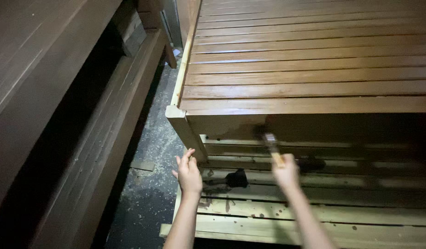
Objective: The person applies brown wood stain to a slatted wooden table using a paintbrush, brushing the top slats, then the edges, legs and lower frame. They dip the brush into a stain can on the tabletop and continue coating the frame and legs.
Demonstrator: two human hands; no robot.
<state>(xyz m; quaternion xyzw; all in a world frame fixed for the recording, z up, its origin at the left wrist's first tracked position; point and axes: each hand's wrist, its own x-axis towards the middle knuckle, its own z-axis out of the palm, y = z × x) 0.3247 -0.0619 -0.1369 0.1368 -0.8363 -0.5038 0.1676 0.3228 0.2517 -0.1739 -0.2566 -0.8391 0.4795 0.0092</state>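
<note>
Top slats of the slatted wooden frame (309,69) look fully stained, glossy brown. The right hand (285,170) pinches a paintbrush (272,146), blurry, at the front rail (231,125) near the left corner, part dark. Left hand (189,174) hangs loosely spread, empty. The pale lower slats (323,214) remain mostly bare.

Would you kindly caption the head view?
Right hand brushes stain onto slatted bench rail; left hand hovers open.
</note>
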